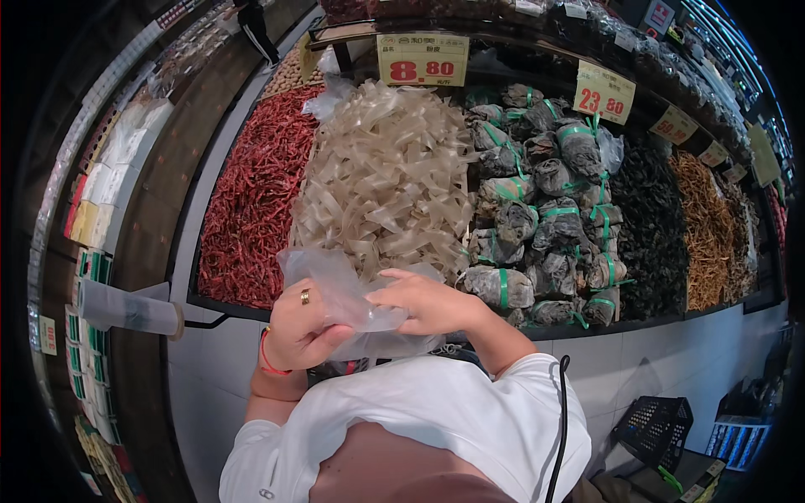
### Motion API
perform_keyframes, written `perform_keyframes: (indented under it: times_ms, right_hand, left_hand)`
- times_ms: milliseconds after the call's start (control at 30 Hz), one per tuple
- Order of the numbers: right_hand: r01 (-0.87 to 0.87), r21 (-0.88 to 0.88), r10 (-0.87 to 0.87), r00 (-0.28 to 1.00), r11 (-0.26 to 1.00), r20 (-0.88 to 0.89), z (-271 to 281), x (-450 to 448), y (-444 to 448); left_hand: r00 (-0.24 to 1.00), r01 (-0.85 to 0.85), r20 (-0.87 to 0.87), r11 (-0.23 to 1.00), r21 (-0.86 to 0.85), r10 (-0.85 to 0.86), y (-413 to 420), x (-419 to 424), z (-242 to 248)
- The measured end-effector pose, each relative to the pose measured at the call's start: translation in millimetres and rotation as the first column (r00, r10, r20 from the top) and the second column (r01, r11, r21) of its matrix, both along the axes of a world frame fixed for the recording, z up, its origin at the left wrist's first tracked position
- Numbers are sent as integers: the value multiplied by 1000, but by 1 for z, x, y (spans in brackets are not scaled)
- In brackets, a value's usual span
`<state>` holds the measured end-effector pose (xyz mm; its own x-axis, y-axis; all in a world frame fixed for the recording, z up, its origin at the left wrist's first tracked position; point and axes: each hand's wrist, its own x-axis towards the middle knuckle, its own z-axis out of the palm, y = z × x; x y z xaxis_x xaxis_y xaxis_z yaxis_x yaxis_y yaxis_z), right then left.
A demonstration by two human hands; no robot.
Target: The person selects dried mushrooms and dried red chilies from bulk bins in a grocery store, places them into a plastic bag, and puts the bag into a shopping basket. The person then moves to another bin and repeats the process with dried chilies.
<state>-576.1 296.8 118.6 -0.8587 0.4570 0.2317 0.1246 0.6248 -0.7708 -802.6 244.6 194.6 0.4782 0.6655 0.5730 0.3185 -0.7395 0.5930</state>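
A thin translucent plastic bag (352,295) is bunched between my hands, above the near edge of a bulk display. My left hand (299,324), with a ring and a red wrist cord, grips the bag's left side. My right hand (427,300) pinches its right side, forefinger stretched out along the film. Just beyond lies a heap of pale dried starch-noodle sheets (390,170). Red dried chillies (258,195) fill the section to its left. Grey-brown dried bundles tied with green ribbon (560,220) are piled on its right.
A roll of plastic bags (129,308) sits on a black arm at the left. Price signs (422,60) stand along the back. Farther right are black dried food (651,226) and orange-brown strips (701,232). A black basket (654,431) is at lower right; a person (255,28) stands far left.
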Motion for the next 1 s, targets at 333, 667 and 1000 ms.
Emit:
perform_keyframes:
  times_ms: [333,667,1000]
  right_hand:
    - [699,-265,-747,632,664,-206,-3,15,24]
    - [-44,-767,-390,841,640,-374,-3,14,7]
    - [551,-47,-521,754,833,-399,-1,11,12]
  left_hand:
    - [982,-119,166,984,136,95,3,37,-23]
    - [958,-236,-212,952,-197,193,19,58,-69]
    - [782,-455,292,825,-336,550,53,31,-108]
